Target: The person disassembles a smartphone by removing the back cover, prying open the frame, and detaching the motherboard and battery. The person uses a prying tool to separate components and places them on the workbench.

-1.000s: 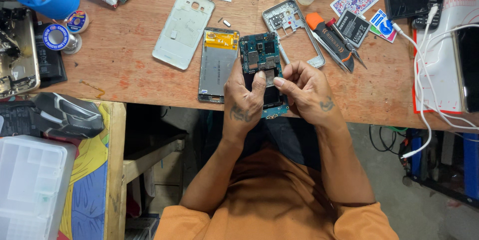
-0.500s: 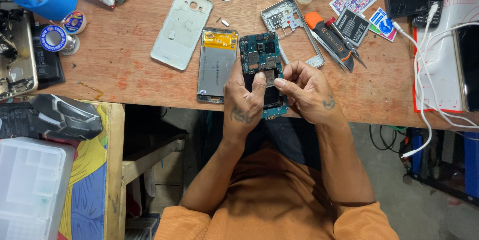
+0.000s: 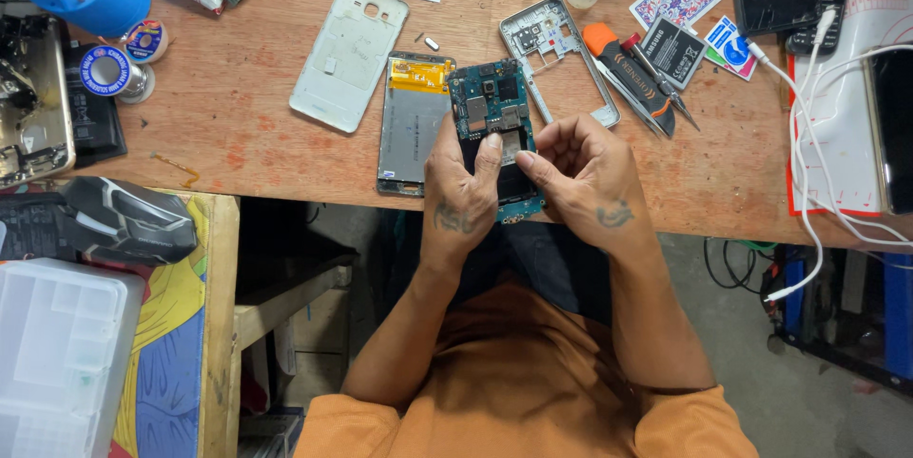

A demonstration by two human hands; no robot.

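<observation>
The lower half of the teal circuit board (image 3: 495, 111) is hidden under both hands, and what the right fingertips pinch against it is too small to make out. The left hand (image 3: 463, 182) grips the board from its left edge, thumb laid over its middle; the right hand (image 3: 582, 173) curls narrow at the board's right side, thumb and forefinger touching it. The board sits over the near edge of the tabletop (image 3: 238, 125). Just left lies a screen frame (image 3: 411, 125), beyond it a white back cover (image 3: 349, 54). A silver mid-frame (image 3: 556, 63) lies behind the right hand, tweezers (image 3: 656, 87) beside it. At the right, a cut-off white cable (image 3: 808, 163).
</observation>
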